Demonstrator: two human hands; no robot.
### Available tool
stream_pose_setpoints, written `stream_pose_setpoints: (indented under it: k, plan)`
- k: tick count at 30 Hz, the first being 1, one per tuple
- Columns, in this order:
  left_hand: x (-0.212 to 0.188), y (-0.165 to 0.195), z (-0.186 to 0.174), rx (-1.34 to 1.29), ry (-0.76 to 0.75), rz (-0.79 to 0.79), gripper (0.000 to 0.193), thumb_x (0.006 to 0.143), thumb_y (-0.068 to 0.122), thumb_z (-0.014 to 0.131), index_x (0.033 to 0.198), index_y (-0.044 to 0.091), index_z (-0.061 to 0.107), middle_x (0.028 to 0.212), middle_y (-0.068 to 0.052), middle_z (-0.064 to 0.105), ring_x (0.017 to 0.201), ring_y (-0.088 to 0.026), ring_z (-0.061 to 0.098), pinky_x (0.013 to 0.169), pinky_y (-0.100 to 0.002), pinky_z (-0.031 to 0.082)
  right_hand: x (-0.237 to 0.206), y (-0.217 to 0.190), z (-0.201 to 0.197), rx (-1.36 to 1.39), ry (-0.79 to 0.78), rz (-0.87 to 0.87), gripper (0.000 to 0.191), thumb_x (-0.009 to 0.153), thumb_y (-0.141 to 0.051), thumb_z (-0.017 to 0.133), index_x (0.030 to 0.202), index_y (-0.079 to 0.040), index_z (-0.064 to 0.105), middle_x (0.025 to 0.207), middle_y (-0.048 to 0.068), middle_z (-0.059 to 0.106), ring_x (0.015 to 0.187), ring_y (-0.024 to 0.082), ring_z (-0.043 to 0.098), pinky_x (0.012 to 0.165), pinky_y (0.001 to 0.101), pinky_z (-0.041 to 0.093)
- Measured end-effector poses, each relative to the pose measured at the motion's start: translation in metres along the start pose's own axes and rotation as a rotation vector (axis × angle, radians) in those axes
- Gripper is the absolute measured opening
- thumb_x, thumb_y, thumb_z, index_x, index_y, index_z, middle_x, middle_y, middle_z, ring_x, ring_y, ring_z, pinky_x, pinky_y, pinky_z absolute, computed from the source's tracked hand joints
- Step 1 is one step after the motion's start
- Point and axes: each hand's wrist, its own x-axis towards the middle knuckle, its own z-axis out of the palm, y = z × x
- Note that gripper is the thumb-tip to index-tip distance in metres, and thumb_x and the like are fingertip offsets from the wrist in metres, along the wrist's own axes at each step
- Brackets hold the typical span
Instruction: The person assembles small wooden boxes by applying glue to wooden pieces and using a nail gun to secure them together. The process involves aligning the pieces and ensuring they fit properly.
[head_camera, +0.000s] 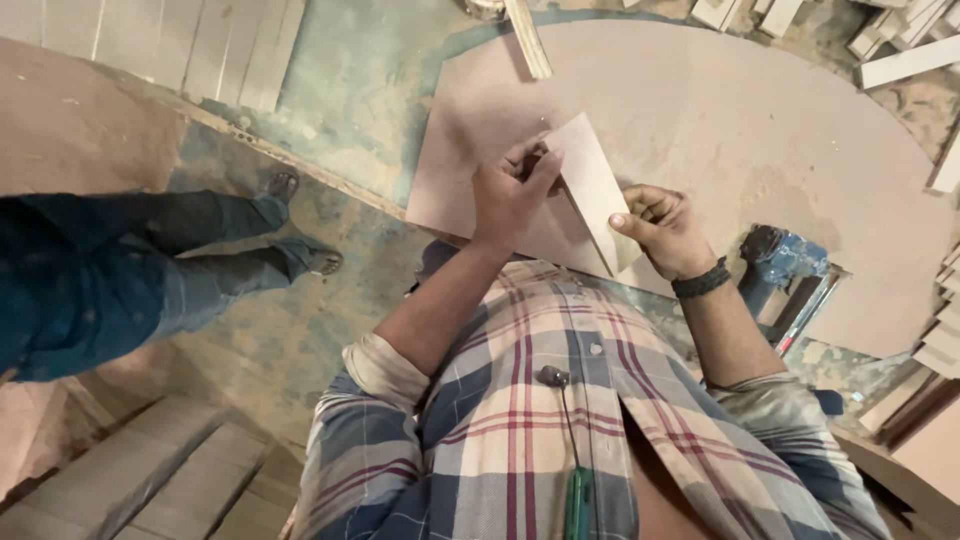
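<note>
Both forearms reach forward from a plaid shirt (540, 420) with the sleeves rolled up, and the 2 hands meet in front of the chest around 1 small rectangular wooden board (592, 190). The left hand (512, 195) comes in from the lower left with its back turned up to the camera; its fingers curl over the board's upper left edge near the far corner, closed on the wood. The right hand (662, 228), with a dark band (701, 281) on the wrist, sits to the right and slightly nearer the body; its thumb presses on the board's lower right edge while the other fingers fold behind the piece, so this hand grips it too. The board is held in the air above a large rounded sheet of fibreboard (760, 130) lying on the dusty floor (340, 90). Its long axis runs diagonally, from the far end up near the left fingers down toward the body by the right thumb, with its pale broad face turned up and tilted. A blue power tool (785, 265) lies just right of the right wrist at the sheet's edge. Offcut wood strips (905, 60) are scattered at the upper right. To the left, another person's legs (150, 270) in dark trousers stand on the floor, well apart from the hands.
</note>
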Motion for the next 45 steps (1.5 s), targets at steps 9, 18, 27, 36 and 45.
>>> stream_pose_setpoints:
  k: [9,18,27,36,45]
  plan:
    - [-0.002,-0.005,-0.014,0.391,0.087,0.018,0.027,0.091,0.023,0.077,0.082,-0.002,0.075,0.068,-0.003,0.071,0.059,-0.006,0.059,0.053,-0.026,0.049,-0.009,-0.010,0.034,-0.386,0.146,-0.131,0.076,0.079,-0.011,0.086,0.143,-0.004,0.046,0.104,0.005,0.074,0.089,0.013,0.072,0.077,0.0286,0.062]
    - [0.017,-0.012,-0.017,-0.173,0.165,-0.062,0.026,0.094,0.019,0.075,0.089,-0.006,0.073,0.076,-0.006,0.072,0.060,-0.009,0.066,0.057,-0.025,0.057,-0.022,-0.011,0.071,-0.317,0.308,-0.481,0.104,0.088,0.008,0.082,0.166,-0.015,0.016,0.126,0.012,0.066,0.114,0.020,0.068,0.101,0.0346,0.058]
    - [0.020,-0.019,-0.007,-0.224,0.169,-0.077,0.023,0.093,0.018,0.075,0.090,-0.005,0.074,0.077,-0.007,0.072,0.060,-0.010,0.066,0.056,-0.025,0.057,-0.023,-0.003,0.061,-0.337,0.376,-0.540,0.099,0.093,0.010,0.077,0.167,-0.017,0.017,0.120,0.017,0.069,0.111,0.023,0.071,0.100,0.0364,0.060]
    - [-0.015,0.017,-0.068,1.032,-0.151,0.893,0.031,0.089,0.024,0.081,0.070,0.006,0.064,0.068,-0.012,0.064,0.060,-0.029,0.063,0.059,-0.043,0.051,0.059,-0.026,0.044,-0.798,0.382,-0.496,0.061,0.095,-0.008,0.085,0.145,-0.009,0.051,0.136,0.016,0.064,0.118,0.026,0.067,0.102,0.0382,0.058]
    - [-0.036,0.047,-0.104,0.931,-0.211,0.779,0.029,0.091,0.020,0.075,0.110,-0.001,0.072,0.082,-0.009,0.069,0.073,-0.027,0.069,0.065,-0.038,0.055,0.244,-0.085,0.095,-1.264,0.320,-0.455,0.039,0.093,-0.005,0.066,0.131,-0.012,0.068,0.103,0.021,0.070,0.090,0.038,0.070,0.080,0.0456,0.057]
